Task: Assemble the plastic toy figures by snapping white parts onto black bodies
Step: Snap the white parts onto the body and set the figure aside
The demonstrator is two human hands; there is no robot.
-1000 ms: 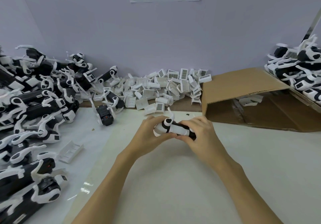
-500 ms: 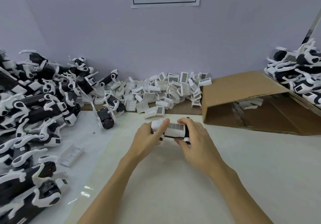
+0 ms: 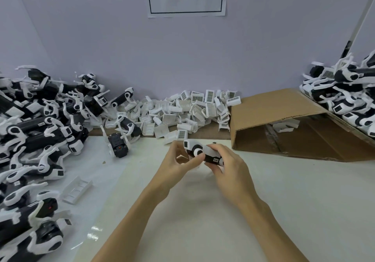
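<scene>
Both hands hold one black-and-white toy figure (image 3: pixel 199 152) just above the table's middle. My left hand (image 3: pixel 177 163) pinches its left end, thumb on a round white joint. My right hand (image 3: pixel 228 165) curls round its right end, where a white part covers the black body and a small label shows. A heap of loose white parts (image 3: pixel 188 111) with barcode stickers lies along the back wall. Black bodies with white limbs (image 3: pixel 40 123) are piled on the left.
An open cardboard box (image 3: pixel 284 123) lies on its side at the right, with white parts inside. More figures (image 3: pixel 345 97) are stacked at the far right. One black figure (image 3: pixel 118 147) stands alone left of my hands; a white part (image 3: pixel 77 188) lies nearer.
The figure has been turned in my hands: the barcoded white face that pointed at me half a second ago now faces away, and a round joint shows. Both hands stayed in place.
</scene>
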